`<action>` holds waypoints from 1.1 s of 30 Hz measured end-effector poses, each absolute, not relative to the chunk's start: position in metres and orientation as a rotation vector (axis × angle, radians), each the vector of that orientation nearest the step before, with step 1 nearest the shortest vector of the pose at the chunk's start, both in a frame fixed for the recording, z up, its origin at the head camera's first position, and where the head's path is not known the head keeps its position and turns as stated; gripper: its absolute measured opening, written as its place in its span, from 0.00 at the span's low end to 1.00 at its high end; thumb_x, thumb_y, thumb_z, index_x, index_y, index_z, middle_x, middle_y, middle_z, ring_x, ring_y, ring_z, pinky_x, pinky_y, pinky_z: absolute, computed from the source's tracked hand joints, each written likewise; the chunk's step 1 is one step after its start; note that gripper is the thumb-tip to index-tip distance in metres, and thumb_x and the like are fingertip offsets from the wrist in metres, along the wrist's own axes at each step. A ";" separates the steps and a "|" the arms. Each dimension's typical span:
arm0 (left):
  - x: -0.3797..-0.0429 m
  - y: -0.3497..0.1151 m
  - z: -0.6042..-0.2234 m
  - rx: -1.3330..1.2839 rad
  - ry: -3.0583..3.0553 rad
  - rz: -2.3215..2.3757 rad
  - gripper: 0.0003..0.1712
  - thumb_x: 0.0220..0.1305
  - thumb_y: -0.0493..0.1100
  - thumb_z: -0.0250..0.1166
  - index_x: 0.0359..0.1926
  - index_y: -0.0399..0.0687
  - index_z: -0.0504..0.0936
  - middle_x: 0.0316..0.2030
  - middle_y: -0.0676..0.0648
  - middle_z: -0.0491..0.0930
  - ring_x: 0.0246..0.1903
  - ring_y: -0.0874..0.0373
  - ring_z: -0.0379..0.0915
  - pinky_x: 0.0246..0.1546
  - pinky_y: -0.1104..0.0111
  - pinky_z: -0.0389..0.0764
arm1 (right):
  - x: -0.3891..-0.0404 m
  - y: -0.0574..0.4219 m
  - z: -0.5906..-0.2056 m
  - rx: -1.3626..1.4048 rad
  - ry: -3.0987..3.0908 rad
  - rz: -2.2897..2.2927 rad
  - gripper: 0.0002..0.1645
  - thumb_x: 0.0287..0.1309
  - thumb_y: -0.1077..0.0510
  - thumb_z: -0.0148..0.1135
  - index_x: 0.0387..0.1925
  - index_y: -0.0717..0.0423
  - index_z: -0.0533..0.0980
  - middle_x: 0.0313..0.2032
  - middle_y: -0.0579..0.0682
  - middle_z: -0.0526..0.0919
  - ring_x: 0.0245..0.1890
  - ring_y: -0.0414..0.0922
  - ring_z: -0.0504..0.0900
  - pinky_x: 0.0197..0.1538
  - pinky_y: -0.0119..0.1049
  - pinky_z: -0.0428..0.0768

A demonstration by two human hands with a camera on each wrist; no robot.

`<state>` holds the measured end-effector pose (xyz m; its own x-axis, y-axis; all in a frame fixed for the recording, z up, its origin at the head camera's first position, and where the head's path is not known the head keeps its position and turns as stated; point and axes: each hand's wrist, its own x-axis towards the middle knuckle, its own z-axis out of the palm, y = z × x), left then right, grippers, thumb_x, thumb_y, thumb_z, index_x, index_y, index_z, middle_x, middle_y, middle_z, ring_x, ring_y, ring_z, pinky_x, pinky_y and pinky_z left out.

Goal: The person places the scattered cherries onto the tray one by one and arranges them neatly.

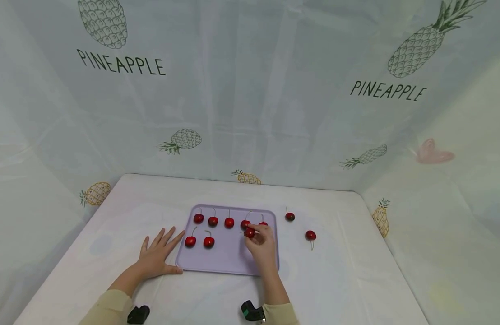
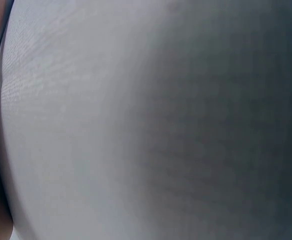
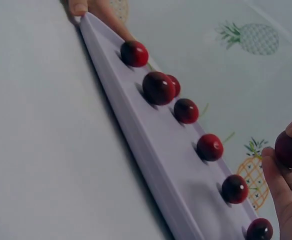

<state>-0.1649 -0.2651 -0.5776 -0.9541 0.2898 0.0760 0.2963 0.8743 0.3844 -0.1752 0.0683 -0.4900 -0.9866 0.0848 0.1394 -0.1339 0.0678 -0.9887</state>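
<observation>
My right hand [image 1: 263, 248] pinches a red cherry [image 1: 249, 232] between thumb and fingers over the right half of a lilac tray [image 1: 221, 264]. In the right wrist view that held cherry [image 3: 290, 149] shows dark red at the fingertips. Spread fingers of my left hand [image 1: 156, 257] rest at the tray's left edge, the thumb by its near left corner. Along the tray's far side runs a row of several cherries [image 1: 229, 222], the rightmost partly hidden by my right hand. Nearer me on the left lie two more, a left one [image 1: 190, 241] and a right one [image 1: 209, 242].
On the white tablecloth [image 1: 335, 280] right of the tray lie two loose cherries, one farther back [image 1: 289, 216] and one nearer [image 1: 310, 235]. A pineapple-print curtain [image 1: 250, 104] stands behind the table. The left wrist view shows mostly blurred pale cloth [image 2: 71, 125].
</observation>
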 end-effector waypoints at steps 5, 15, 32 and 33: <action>-0.163 -0.263 -0.570 -0.454 -3.074 -0.625 0.65 0.37 0.80 0.66 0.75 0.62 0.54 0.73 0.36 0.49 0.71 0.31 0.36 0.60 0.29 0.29 | -0.173 0.058 -0.497 0.075 -2.183 2.042 0.18 0.47 0.76 0.66 0.44 0.71 0.79 0.46 0.61 0.75 0.38 0.52 0.81 0.47 0.35 0.82; -0.162 -0.259 -0.562 -0.479 -3.055 -0.661 0.64 0.38 0.79 0.66 0.75 0.60 0.56 0.73 0.35 0.50 0.70 0.29 0.36 0.59 0.28 0.29 | -0.182 0.041 -0.544 0.101 -2.311 1.909 0.18 0.45 0.69 0.74 0.40 0.55 0.82 0.41 0.48 0.79 0.37 0.45 0.79 0.42 0.33 0.81; -0.161 -0.255 -0.554 -0.414 -3.123 -0.595 0.65 0.37 0.76 0.70 0.74 0.51 0.60 0.73 0.35 0.51 0.70 0.29 0.36 0.59 0.27 0.31 | -0.188 0.020 -0.554 -0.073 -2.370 1.804 0.19 0.40 0.70 0.76 0.36 0.58 0.80 0.32 0.46 0.77 0.30 0.40 0.75 0.34 0.30 0.79; -0.160 -0.255 -0.553 -0.410 -3.125 -0.600 0.65 0.37 0.75 0.70 0.73 0.51 0.60 0.73 0.35 0.51 0.70 0.29 0.36 0.59 0.27 0.31 | -0.188 0.019 -0.555 -0.065 -2.373 1.796 0.19 0.39 0.70 0.77 0.36 0.58 0.80 0.32 0.46 0.77 0.29 0.40 0.74 0.33 0.30 0.78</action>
